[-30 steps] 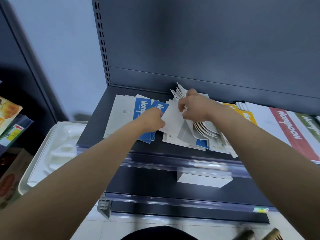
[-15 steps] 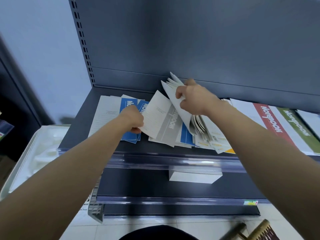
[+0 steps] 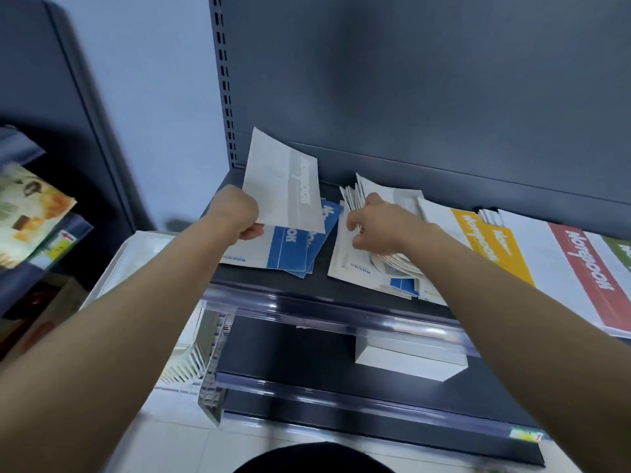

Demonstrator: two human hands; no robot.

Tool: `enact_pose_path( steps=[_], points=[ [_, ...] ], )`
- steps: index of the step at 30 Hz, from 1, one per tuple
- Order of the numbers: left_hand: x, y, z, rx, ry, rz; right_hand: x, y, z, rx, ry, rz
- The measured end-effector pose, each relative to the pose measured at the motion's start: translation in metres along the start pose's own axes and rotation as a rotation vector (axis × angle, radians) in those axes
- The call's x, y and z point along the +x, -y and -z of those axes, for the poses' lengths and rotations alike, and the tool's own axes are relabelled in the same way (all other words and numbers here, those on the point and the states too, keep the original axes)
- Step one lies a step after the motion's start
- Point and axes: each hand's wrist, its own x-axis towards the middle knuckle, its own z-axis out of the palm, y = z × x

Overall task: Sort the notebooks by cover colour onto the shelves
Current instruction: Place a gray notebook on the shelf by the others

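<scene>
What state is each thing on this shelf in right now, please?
Left hand: grips the grey notebook.
Grey notebook: lifted, tilted over the blue notebooks.
Right hand: grips the mixed pile.
Mixed pile: fanned, resting on the shelf.
Blue notebooks: flat, overlapping.
Yellow notebooks: flat.
Red notebook: flat.

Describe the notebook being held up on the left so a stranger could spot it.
On the dark grey metal shelf, go to the left end, above the pile of blue-striped notebooks. There the left hand grips a white notebook with a pale grey stripe. Unlike the blue ones under it, it is raised off the shelf and tilted, and its stripe is grey.
</scene>
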Motion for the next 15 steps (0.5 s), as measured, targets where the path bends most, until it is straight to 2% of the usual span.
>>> enact_pose_path(
  steps=[6, 10, 12, 15],
  points=[
    [-0.001, 0.012, 0.024, -0.109, -0.067, 0.004, 0.007, 0.004, -0.002, -0.015, 0.049, -0.019],
    [-0.007, 0.009, 0.017, -0.082, -0.026, -0.026, 0.002, -0.003, 0.005, 0.135, 0.168, -0.012],
    [-0.01, 0.006, 0.007, -0.054, 0.003, -0.033, 0.001, -0.015, 0.01, 0.097, 0.087, -0.06],
    [-0.012, -0.003, -0.014, -0.026, 0.062, -0.079, -0.005, -0.034, 0.015, -0.001, -0.099, -0.241]
  ],
)
